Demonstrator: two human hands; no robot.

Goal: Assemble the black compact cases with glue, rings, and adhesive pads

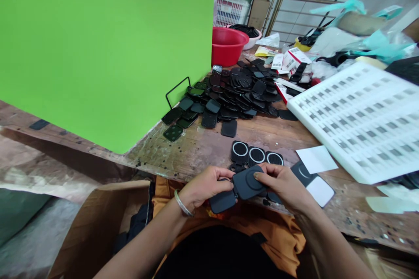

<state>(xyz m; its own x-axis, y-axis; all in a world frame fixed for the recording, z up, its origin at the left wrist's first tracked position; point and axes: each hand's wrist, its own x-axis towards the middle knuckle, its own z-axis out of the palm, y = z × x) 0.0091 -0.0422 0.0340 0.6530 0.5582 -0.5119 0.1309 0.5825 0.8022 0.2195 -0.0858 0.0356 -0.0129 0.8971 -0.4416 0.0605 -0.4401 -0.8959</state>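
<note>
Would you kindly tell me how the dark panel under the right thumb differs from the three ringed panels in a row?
The dark panel is held by the right hand, while the ringed panels lie on the table. The dark panel bears a dark round outline, whereas the ringed panels show white rings. All have dark faces and rounded corners.

- Soft, fairly even daylight-toned light lay across the wooden table (199, 150).
- The green board (104, 43) looked vivid and almost shadowless.
- Small glints and a bluish sheen broke up the pile of black pieces (242, 89).
- The held pad (244, 185) looked matte and dark.
- The white tray (360, 174) appeared pale, its slots smeared.
- Inside the cardboard box (78, 229), shadow deepened.
- Wide-angle stretching marked the edges; the upper right corner darkened.
</note>
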